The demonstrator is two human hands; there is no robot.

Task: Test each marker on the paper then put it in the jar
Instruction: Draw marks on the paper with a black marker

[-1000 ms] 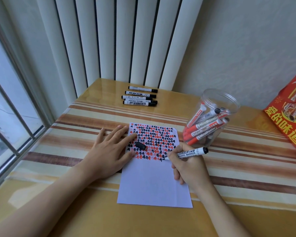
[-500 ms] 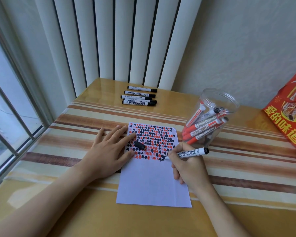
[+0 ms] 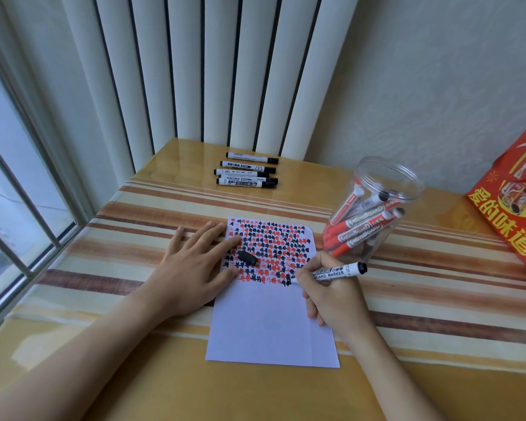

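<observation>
Marker (image 3: 334,272) pinched in the right hand (image 3: 331,302), fingers curled round it near the tip. Tip down on the paper (image 3: 271,329), at the low right end of the red and black marks. Long way of the marker: tip to the left, black back end pointing right, toward the jar (image 3: 374,214). Jar close by, just up and to the right of the right hand, open at the top, with red and black markers inside. Left hand (image 3: 192,268) flat and open on the left edge of the paper, fingers straight, pressing the sheet down. Black cap (image 3: 247,258) loose on the paper, just beside the left fingertips, much nearer that hand than the right. Looks like 1 test mark in the making; cap to put on next, then a short trip to the jar. More black markers (image 3: 246,174) far back on the table (image 3: 164,390), well apart from both hands.
</observation>
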